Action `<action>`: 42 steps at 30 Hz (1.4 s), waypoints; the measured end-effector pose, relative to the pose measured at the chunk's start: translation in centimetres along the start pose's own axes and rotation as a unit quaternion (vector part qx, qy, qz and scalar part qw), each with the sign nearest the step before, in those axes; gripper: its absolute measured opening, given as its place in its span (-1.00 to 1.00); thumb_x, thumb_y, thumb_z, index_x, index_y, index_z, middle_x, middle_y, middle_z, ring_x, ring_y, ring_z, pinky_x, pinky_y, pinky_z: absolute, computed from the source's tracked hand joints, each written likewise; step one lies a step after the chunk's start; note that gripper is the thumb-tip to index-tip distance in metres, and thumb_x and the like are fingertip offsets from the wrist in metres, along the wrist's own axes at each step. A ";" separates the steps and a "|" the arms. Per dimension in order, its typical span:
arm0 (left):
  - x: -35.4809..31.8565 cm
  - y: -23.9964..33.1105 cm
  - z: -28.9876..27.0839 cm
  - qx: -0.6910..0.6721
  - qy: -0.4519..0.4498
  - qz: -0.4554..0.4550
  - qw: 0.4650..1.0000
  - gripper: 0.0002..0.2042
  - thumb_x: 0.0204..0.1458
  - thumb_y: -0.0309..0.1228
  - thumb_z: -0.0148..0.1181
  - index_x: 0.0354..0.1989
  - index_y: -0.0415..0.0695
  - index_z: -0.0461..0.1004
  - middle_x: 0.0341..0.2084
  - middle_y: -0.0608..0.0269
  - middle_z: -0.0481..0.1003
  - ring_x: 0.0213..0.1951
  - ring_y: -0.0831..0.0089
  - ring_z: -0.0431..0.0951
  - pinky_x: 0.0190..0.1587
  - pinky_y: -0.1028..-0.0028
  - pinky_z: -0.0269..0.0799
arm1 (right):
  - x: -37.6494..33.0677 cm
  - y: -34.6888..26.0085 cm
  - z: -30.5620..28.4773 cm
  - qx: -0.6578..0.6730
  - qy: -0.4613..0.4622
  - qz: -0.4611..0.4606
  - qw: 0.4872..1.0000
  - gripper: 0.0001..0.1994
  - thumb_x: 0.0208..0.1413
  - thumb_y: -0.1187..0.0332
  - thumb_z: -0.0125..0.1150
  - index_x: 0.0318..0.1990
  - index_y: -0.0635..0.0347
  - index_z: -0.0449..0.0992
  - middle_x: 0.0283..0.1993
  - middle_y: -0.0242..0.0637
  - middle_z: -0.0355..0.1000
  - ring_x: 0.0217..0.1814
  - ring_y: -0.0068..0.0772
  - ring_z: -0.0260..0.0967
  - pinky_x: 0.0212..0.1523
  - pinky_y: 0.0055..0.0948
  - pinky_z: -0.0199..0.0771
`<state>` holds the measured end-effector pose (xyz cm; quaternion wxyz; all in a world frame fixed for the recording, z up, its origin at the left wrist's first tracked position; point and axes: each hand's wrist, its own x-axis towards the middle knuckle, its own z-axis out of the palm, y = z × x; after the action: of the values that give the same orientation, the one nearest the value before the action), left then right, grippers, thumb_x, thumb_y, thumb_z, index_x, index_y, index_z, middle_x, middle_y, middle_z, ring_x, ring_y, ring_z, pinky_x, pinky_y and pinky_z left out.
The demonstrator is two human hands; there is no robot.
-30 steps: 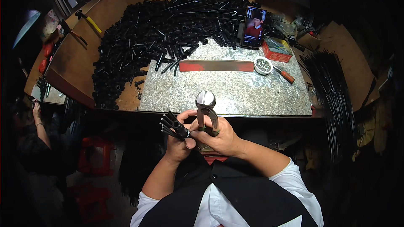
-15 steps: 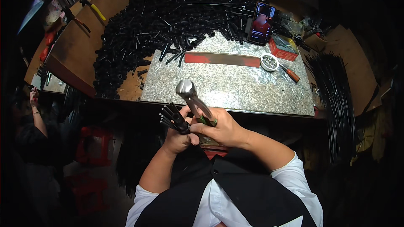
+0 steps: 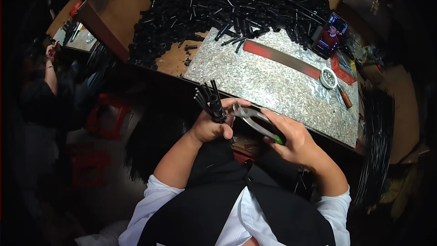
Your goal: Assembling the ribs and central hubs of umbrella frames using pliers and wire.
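Observation:
My left hand (image 3: pixel 205 130) is closed around a bundle of thin black rods (image 3: pixel 203 96) with a black tubular fitting (image 3: pixel 215 105) among them. The rods fan out upward past my fingers, and their lower ends are hidden. In my right hand (image 3: pixel 295 137) is a pair of pincers (image 3: pixel 255 122) with shiny steel jaws and green grips. Its head points left and lies close beside the fitting, by my left fingers. Whether the jaws touch the fitting I cannot tell. Both hands are held in front of the workbench (image 3: pixel 255 84), near its front edge.
A big heap of black tubular parts (image 3: pixel 191 13) fills the back. On the bench are a flat red-brown bar (image 3: pixel 282 59), a white cup of small metal pieces (image 3: pixel 328 78), a screwdriver (image 3: pixel 344 97) and a phone (image 3: pixel 331 35). Long black rods (image 3: pixel 375 141) hang at right. Another person's hand (image 3: pixel 51 52) shows far left.
The pincers have swung down from upright to slanting left, with their head now beside the fitting. My hands have moved apart, the right one rightward. The whole view has turned and shifted.

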<state>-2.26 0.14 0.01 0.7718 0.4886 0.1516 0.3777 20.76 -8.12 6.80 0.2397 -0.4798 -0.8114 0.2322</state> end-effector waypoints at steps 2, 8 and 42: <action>-0.5 -0.4 -1.2 -0.025 -0.052 -0.017 0.998 -0.15 -0.41 -0.11 0.50 0.09 -0.34 0.31 -0.39 0.39 0.51 -0.38 0.72 0.43 -0.38 0.70 0.28 | -0.7 -0.8 -0.9 -0.080 -0.012 -0.002 0.997 -0.35 -0.11 0.51 0.28 0.22 0.15 0.25 -0.40 -0.21 0.30 -0.42 -0.24 0.35 -0.40 -0.34 0.37; 0.2 0.8 1.0 0.106 0.009 -0.027 0.994 -0.12 -0.61 0.16 0.43 -0.11 -0.30 0.50 -0.49 0.47 0.43 -0.45 0.74 0.30 -0.40 0.69 0.18 | -1.4 -1.1 -0.6 -0.241 0.033 -0.038 0.969 -0.39 -0.12 0.56 0.24 0.20 0.12 0.32 -0.54 -0.30 0.15 -0.61 -0.37 0.22 -0.62 -0.36 0.25; 0.4 -0.5 1.2 0.172 0.007 -0.025 0.985 -0.20 -0.52 0.05 0.47 -0.08 -0.29 0.47 -0.25 0.26 0.51 -0.21 0.54 0.49 -0.13 0.55 0.40 | -1.7 0.2 0.2 -0.289 0.068 -0.041 0.954 -0.38 -0.11 0.53 0.21 0.22 0.10 0.29 -0.48 -0.25 0.16 -0.51 -0.31 0.20 -0.50 -0.33 0.25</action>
<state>-1.09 -0.44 0.17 0.6845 0.6072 0.2321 0.3301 21.48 -9.62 6.20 0.1548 -0.5094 -0.8447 -0.0550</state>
